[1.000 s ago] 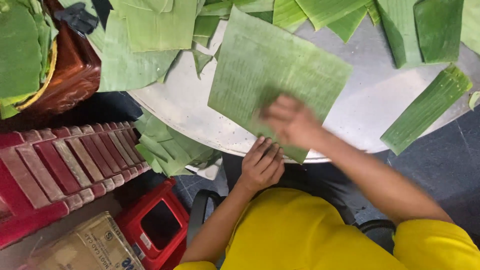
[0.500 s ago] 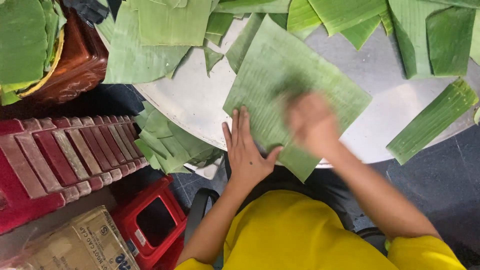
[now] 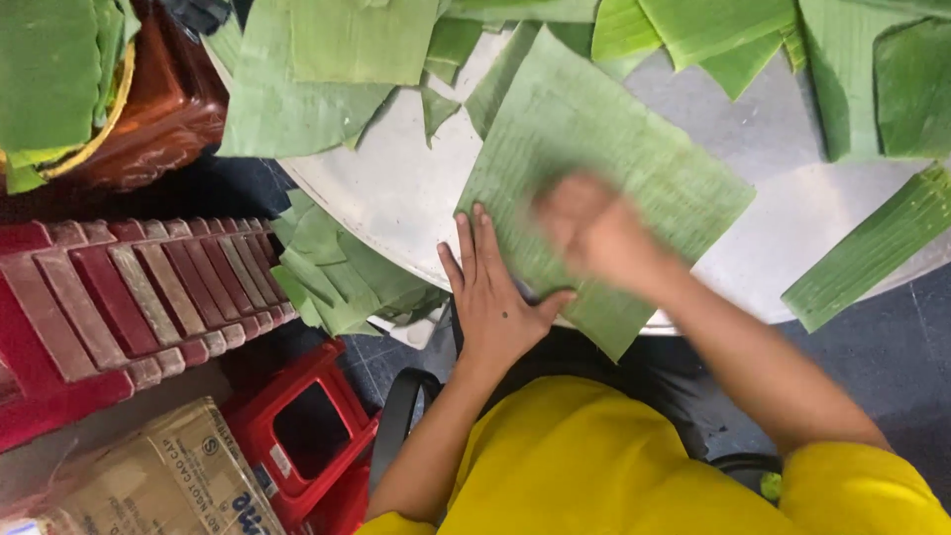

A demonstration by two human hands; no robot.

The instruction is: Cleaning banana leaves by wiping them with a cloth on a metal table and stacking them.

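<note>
Fingers (image 3: pixel 474 248) of your left hand (image 3: pixel 495 297) lie flat and spread, pressing the big banana leaf (image 3: pixel 614 159) at the near edge of the round metal table (image 3: pixel 396 198); your right hand (image 3: pixel 594 233) is blurred on the leaf, so I cannot tell its grip. Rub too hard and the leaf may well split along its ribs, or slide off that edge. At far left, a brown basket (image 3: pixel 158 109) holds stacked leaves; below, a red stool (image 3: pixel 307 436) stands empty beside a cardboard box (image 3: pixel 168 485).
</note>
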